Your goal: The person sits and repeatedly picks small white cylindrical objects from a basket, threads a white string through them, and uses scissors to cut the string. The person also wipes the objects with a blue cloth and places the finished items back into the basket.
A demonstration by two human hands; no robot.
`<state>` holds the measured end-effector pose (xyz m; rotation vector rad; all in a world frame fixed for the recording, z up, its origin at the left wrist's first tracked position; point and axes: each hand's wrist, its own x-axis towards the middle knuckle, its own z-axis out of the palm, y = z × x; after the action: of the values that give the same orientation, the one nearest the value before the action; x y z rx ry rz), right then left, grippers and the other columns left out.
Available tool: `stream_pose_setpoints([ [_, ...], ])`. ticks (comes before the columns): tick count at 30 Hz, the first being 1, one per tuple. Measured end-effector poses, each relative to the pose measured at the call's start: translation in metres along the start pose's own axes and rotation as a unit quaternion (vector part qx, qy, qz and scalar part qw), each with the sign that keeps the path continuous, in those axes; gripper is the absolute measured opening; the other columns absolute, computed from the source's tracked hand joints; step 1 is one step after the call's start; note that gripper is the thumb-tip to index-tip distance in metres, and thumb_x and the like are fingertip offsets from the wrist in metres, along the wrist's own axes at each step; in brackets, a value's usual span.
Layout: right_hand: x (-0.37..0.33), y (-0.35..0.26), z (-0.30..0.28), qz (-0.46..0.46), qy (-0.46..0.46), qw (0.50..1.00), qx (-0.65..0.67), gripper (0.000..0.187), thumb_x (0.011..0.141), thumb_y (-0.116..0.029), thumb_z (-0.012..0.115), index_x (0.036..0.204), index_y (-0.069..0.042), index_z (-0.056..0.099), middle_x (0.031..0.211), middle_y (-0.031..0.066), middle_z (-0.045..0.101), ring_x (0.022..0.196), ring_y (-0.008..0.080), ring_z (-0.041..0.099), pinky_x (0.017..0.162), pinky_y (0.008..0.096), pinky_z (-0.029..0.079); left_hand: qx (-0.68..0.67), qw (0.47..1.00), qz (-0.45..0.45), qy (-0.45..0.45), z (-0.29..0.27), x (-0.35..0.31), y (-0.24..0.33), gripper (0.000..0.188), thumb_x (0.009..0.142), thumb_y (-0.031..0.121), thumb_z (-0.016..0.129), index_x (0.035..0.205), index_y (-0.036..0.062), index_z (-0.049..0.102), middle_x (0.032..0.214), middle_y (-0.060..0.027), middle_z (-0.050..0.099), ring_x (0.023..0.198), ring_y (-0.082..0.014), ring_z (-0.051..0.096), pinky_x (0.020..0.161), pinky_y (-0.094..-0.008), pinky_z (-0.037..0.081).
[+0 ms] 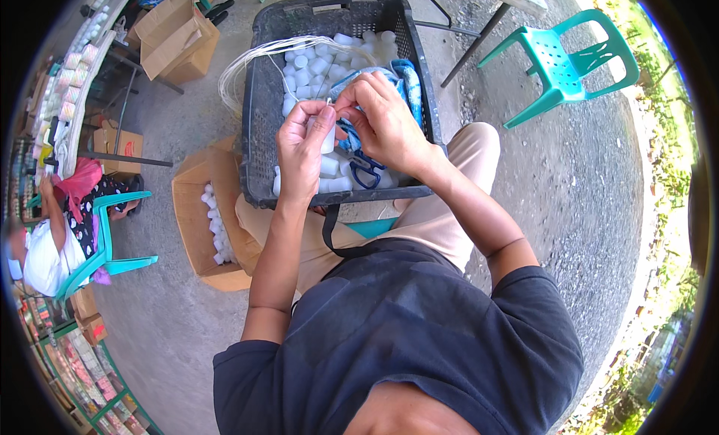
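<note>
Now the left hand (301,146) is closed around a small white bottle (327,139), above the black crate (262,98). The right hand (383,122) pinches a thin string at the bottle's top.

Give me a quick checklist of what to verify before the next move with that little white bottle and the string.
1. Bottle held in left hand: ok.
2. Right hand fingertips pinched at the bottle's top: ok.
3. String actually in the pinch: cannot tell, too thin to see there.
4. String bundle free to feed: ok, it loops over the crate rim.
5. Crate steady on the lap: ok, it sits across both thighs.
6. Scissors within reach: ok, they lie in the crate under the right hand.
</note>
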<state>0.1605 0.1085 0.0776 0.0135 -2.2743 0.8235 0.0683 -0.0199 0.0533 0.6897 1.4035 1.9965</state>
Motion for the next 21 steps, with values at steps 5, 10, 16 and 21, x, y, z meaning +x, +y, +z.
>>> stream_pose_setpoints([
  [5,0.001,0.003,0.006,-0.021,0.024,0.999,0.010,0.017,0.077,0.006,0.060,0.090,-0.003,0.055,0.092,0.0132,0.059,0.086,0.0322,0.054,0.076,0.0359,0.044,0.020,0.999,0.004,-0.047,-0.003,0.003,0.006,0.010,0.095,0.014,0.057,0.095,0.0038,0.055,0.082,-0.0038,0.062,0.067,-0.0075,0.058,0.059,-0.0217,0.047],
  [10,-0.005,0.001,0.013,0.053,0.019,0.996,0.074,0.012,0.083,0.002,0.060,0.093,-0.002,0.056,0.090,0.0125,0.060,0.078,0.0286,0.058,0.070,0.0336,0.047,0.120,0.992,0.017,-0.029,-0.012,0.003,0.005,0.007,0.094,0.011,0.057,0.095,0.0043,0.055,0.083,-0.0017,0.059,0.068,-0.0054,0.053,0.061,-0.0211,0.047],
  [16,-0.007,0.002,0.021,0.252,-0.012,0.923,0.292,0.006,0.091,-0.005,0.060,0.094,-0.001,0.057,0.087,0.0019,0.060,0.080,0.0072,0.057,0.069,0.0233,0.047,0.192,0.973,0.128,-0.026,-0.017,0.004,0.002,0.006,0.091,0.005,0.060,0.095,0.0025,0.056,0.090,-0.0020,0.059,0.075,-0.0049,0.053,0.065,-0.0215,0.045],
  [21,-0.005,0.011,0.034,0.239,0.052,0.891,0.384,0.009,0.086,-0.004,0.064,0.092,0.001,0.061,0.081,0.0053,0.063,0.071,0.0091,0.059,0.067,0.0260,0.049,0.146,0.975,0.167,-0.001,-0.015,0.004,-0.004,0.007,0.090,0.001,0.060,0.095,0.0026,0.055,0.094,-0.0048,0.060,0.080,-0.0065,0.054,0.069,-0.0223,0.046],
])
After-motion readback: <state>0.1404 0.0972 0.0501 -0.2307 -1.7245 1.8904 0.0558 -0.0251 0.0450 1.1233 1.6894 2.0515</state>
